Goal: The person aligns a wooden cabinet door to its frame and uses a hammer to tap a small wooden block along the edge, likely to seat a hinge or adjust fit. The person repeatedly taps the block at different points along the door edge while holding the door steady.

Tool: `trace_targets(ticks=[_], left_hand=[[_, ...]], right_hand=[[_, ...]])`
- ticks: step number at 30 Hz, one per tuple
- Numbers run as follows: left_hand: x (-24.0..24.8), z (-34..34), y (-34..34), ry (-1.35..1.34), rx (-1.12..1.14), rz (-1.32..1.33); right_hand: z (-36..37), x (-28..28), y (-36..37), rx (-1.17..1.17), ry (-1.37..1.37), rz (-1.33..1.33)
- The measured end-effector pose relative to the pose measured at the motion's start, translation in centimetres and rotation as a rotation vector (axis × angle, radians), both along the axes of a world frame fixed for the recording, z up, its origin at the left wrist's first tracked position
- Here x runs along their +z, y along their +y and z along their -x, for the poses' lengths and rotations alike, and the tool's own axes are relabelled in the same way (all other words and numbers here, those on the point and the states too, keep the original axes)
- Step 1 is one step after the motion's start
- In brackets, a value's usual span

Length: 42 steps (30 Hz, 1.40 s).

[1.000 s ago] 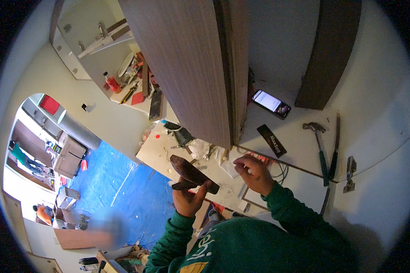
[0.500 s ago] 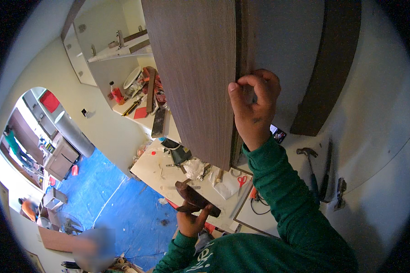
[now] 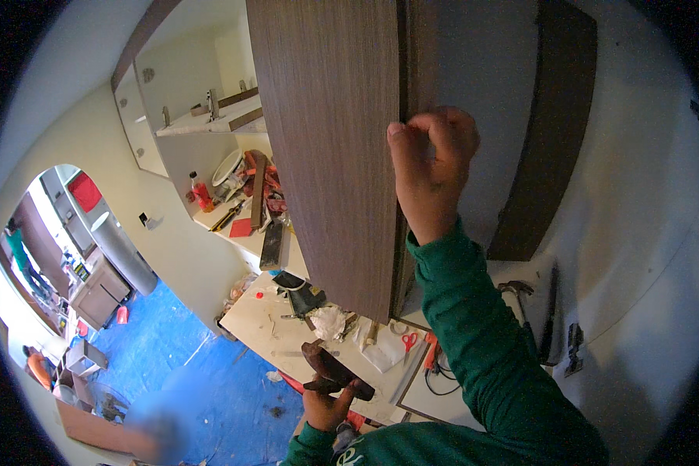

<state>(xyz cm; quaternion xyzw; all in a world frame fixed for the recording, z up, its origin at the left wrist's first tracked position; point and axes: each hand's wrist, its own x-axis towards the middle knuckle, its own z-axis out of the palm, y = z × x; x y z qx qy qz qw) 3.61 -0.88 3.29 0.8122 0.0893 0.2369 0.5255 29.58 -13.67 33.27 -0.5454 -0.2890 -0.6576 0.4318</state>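
A tall brown wood-grain cabinet door stands upright in front of me. My right hand is at its right edge, the thumb against the front of the edge and the fingers curled round behind, in a pinch. Lower down, my left hand is wrapped round a dark wooden hand plane, held above the edge of the white worktop. The fingertips of the right hand are partly hidden by the door's edge.
On the worktop lie red scissors, a crumpled white cloth and a dark container. A hammer is at the right. Shelves at the left hold a red bottle and wood strips. Blue sheeting covers the floor; people work beyond the archway.
My right hand has slid upward along the door's edge, still pinching it. The view has tilted slightly, and the left hand still holds the plane.
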Motion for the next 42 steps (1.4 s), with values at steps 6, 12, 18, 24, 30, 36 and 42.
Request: trace_targets(ticks=[6,12,18,24,30,36,42], left_hand=[[0.1,0.1,0.0,0.027,0.017,0.01],[0.3,0.4,0.3,0.029,0.019,0.046],[-0.2,0.1,0.2,0.031,-0.021,0.152],[-1.3,-0.1,0.0,0.011,-0.03,0.146],[-1.1,0.0,0.2,0.03,-0.047,0.023],[0.2,-0.1,0.0,-0.064,-0.04,0.129],[5.8,-3.1,1.0,-0.032,-0.055,0.039]], right_hand=[[-0.8,4.7,-0.4,0.012,0.027,0.056],[-1.4,8.4,-0.2,0.035,-0.016,0.012],[-0.8,9.7,-0.9,0.041,0.082,0.075],[-0.2,7.4,-0.4,-0.102,-0.126,0.036],[0.9,5.3,-1.1,-0.161,-0.099,0.179],[3.4,-0.2,-6.3,0.262,0.245,0.078],[7.5,-9.9,-7.7,0.405,0.648,0.383]])
